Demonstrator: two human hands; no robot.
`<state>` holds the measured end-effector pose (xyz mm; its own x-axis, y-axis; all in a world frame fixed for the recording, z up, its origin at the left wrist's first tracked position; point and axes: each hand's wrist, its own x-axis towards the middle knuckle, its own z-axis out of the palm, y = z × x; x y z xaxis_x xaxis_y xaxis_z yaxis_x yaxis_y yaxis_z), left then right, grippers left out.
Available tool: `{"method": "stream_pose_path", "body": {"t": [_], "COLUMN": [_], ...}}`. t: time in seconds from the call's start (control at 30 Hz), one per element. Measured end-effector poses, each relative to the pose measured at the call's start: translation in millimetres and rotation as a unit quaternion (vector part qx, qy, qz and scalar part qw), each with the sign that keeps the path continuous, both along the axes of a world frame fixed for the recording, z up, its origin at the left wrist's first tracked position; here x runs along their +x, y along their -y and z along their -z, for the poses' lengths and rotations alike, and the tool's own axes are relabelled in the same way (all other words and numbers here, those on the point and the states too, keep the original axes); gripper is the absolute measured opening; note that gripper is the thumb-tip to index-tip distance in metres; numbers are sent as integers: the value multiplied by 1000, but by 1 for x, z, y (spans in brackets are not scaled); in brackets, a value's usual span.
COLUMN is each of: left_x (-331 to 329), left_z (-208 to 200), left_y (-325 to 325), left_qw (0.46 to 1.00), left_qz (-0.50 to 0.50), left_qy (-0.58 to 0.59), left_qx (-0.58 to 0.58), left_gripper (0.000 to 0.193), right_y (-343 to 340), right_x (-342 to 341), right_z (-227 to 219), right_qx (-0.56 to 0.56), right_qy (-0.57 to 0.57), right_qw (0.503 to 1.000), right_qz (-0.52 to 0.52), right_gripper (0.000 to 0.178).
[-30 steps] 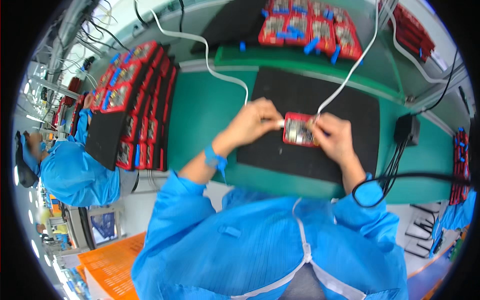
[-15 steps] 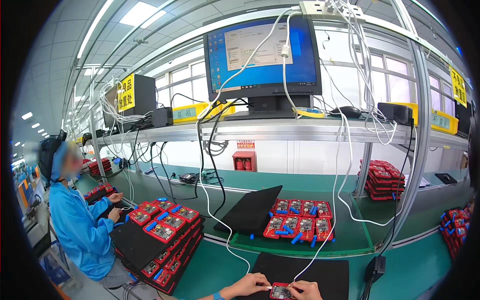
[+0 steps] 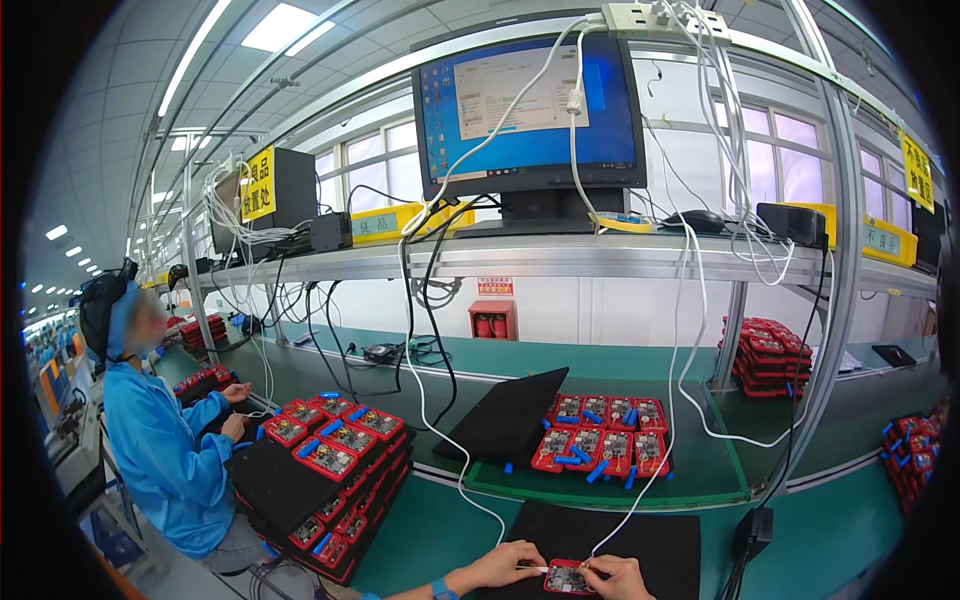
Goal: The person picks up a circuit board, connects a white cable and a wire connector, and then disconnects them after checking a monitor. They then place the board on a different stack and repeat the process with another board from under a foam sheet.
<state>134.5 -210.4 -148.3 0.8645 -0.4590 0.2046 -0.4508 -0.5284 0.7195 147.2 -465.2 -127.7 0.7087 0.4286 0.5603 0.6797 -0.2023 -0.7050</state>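
Note:
A circuit board in a red holder [image 3: 568,577] lies on a black mat [image 3: 640,535] at the lower middle. My left hand [image 3: 508,566] pinches a white cable plug [image 3: 539,569] against the board's left edge. At its right edge, my right hand [image 3: 617,579] is closed with fingertips on the end of another white cable [image 3: 606,541], partly hidden by the fingers. Beyond the mat, several similar boards in red holders [image 3: 605,450] with blue pieces rest in two rows beside a tilted black sheet [image 3: 510,415].
At left rises a stack of black trays [image 3: 370,500] holding red-framed boards, near a seated person in blue [image 3: 165,450]. A monitor [image 3: 530,110] stands on the metal shelf [image 3: 500,262] above; white cables hang down from there. A black adapter [image 3: 753,535] sits right of the mat.
The whole view has shifted slightly. Both my hands stay at the board with the cables. The large text in the monitor's window looks paler.

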Motion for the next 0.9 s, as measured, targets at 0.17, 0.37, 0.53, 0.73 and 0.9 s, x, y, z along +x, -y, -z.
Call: {"method": "stream_pose_path", "body": {"t": [0.17,0.37,0.53,0.73,0.9], "left_x": [6,-2,-11,-11,3], "left_z": [5,-11,-23,-19,-26], "left_y": [6,13,15,17,12], "left_qw": [998,997,994,990,993], "left_qz": [14,5,12,-7,-36], "left_qy": [64,-71,-108,-118,-91], "left_qx": [2,-37,19,-80,-70], "left_gripper": [21,20,20,23,20], "right_y": [-3,2,9,7,0], "right_x": [3,3,-9,6,28], "right_z": [-1,-6,-8,6,2], "right_qx": [3,45,41,54,52], "right_qy": [-6,-32,-99,-57,-43], "right_qw": [1000,998,994,997,998], "right_qz": [-5,-26,-17,8,17], "right_gripper": [10,8,7,12,11]}}
